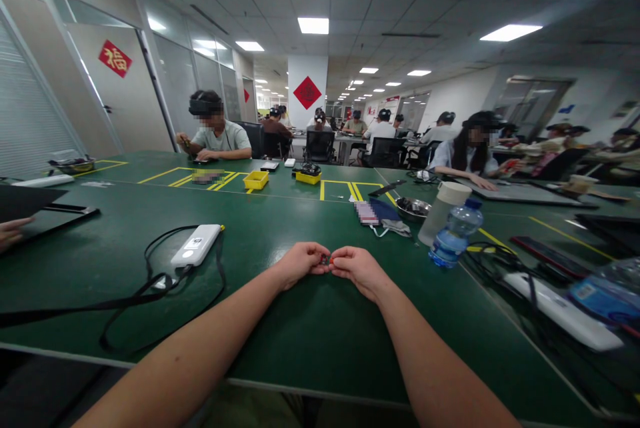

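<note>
Both of my hands meet over the green table [280, 321], fingertips almost touching. My left hand [304, 261] is closed in a pinch on a small dark part [325, 259], mostly covered by the fingers. Between the fingertips of my right hand [357, 268] sits a small red piece [331, 261]. The two pieces lie very close together; whether they are joined I cannot tell, and they are too small to name further.
To the left lies a white power bank [197, 246] with a black cable and strap. A water bottle [456, 233], a pale tumbler [443, 213] and a metal bowl [413, 208] stand to the right. Yellow trays [256, 180] are farther back. Co-workers sit around the table.
</note>
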A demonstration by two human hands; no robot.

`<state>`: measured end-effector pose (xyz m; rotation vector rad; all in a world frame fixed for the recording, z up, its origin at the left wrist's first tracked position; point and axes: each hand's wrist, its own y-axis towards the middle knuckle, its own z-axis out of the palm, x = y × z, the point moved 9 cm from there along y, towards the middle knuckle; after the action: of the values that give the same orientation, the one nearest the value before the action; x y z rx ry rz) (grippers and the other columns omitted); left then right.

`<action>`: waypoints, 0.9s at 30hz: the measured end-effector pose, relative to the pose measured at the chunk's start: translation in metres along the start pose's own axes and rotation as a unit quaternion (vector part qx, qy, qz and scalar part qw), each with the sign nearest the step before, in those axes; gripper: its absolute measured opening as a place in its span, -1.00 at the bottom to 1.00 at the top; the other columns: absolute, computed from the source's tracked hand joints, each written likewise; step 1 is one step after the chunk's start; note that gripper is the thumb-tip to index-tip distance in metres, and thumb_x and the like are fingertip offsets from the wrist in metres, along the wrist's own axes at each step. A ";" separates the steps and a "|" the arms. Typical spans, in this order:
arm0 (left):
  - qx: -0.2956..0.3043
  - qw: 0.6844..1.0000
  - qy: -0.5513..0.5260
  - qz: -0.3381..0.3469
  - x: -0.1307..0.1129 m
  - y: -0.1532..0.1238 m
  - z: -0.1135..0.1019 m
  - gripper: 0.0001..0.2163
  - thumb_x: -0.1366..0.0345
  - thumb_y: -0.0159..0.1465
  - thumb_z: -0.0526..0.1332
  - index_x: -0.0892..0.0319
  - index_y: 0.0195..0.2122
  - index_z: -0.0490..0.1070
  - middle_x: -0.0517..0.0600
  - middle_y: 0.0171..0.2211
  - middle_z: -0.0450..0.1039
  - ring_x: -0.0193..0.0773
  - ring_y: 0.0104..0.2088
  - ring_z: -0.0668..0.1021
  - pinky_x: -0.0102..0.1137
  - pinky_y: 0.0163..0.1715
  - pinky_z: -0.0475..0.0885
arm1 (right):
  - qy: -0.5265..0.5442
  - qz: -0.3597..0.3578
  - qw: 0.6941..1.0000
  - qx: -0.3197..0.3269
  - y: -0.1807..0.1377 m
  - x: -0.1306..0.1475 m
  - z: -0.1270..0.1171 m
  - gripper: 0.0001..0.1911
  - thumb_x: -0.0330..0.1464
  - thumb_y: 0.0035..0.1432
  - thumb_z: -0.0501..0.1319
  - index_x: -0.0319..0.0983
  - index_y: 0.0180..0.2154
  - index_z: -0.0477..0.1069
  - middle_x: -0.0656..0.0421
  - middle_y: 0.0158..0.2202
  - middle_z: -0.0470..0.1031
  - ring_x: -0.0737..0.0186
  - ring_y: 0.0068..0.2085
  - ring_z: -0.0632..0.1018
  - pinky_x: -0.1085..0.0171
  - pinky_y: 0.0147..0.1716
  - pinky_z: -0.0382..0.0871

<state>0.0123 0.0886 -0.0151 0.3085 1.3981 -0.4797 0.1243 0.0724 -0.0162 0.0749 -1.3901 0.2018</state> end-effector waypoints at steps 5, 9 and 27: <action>-0.008 1.000 0.010 -0.004 -0.001 -0.001 0.000 -0.84 0.50 0.12 0.14 0.30 -0.27 0.42 0.05 -0.44 0.49 -0.38 -0.45 0.55 -0.51 -0.40 0.47 | 0.002 -0.005 1.000 0.005 -0.001 0.002 0.001 -0.82 -0.47 -0.15 0.31 -0.32 -0.39 0.42 0.12 -0.43 0.49 0.27 -0.37 0.56 0.28 -0.27 0.45; 0.004 1.000 -0.015 -0.007 -0.004 -0.002 0.001 -0.79 0.50 0.09 0.15 0.31 -0.23 0.42 0.10 -0.38 0.50 -0.36 -0.43 0.56 -0.46 -0.34 0.48 | 0.036 -0.003 0.999 0.012 -0.002 0.006 0.003 -0.85 -0.37 -0.04 0.26 -0.33 -0.38 0.42 0.08 -0.43 0.50 0.29 -0.38 0.54 0.29 -0.29 0.45; -0.010 0.999 0.043 0.001 -0.002 -0.001 -0.006 -0.75 0.48 0.07 0.19 0.28 -0.19 0.40 0.08 -0.35 0.48 -0.36 -0.44 0.55 -0.50 -0.43 0.47 | 0.025 0.013 1.000 0.000 -0.002 0.001 0.003 -0.85 -0.51 -0.14 0.28 -0.32 -0.40 0.42 0.08 -0.42 0.51 0.27 -0.36 0.56 0.27 -0.25 0.45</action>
<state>0.0066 0.0913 -0.0144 0.3174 1.4845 -0.4562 0.1223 0.0700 -0.0141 0.0511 -1.3411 0.2245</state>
